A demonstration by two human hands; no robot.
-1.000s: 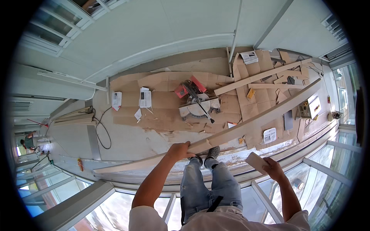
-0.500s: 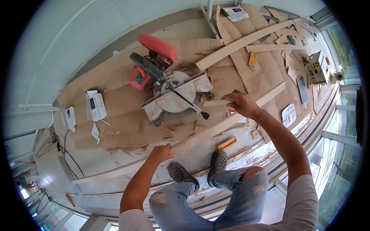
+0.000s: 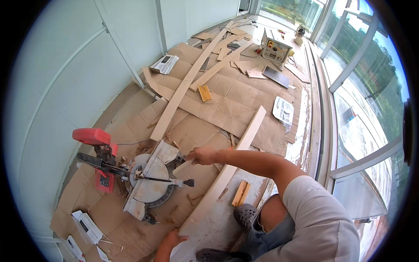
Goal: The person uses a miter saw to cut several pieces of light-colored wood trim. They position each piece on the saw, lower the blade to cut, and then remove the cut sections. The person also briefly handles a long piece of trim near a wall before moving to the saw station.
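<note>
My right hand (image 3: pixel 204 155) is closed on a short wooden strip (image 3: pixel 185 168), just right of the red and grey miter saw (image 3: pixel 150 181). Below the saw, my left hand (image 3: pixel 173 239) grips the edge of a long pale wooden board (image 3: pixel 227 172), which runs diagonally from near my feet up to the right. Part of its grip is hidden under the hand. The saw's black handle (image 3: pixel 189 183) points toward the long board, and its red motor housing (image 3: pixel 91 136) is at the left.
Cardboard sheets (image 3: pixel 227 105) cover much of the floor. Another long board (image 3: pixel 187 85) lies beyond the saw. A yellow block (image 3: pixel 241 193) is beside my shoe, a second yellow block (image 3: pixel 204 93) farther off. A tool box (image 3: pixel 276 51) stands near the glass wall; offcuts are scattered.
My view has swung to the right and farther ahead, so the saw now appears lower left. My right hand still holds the short strip, nearer the saw; my left hand remains at the long board.
</note>
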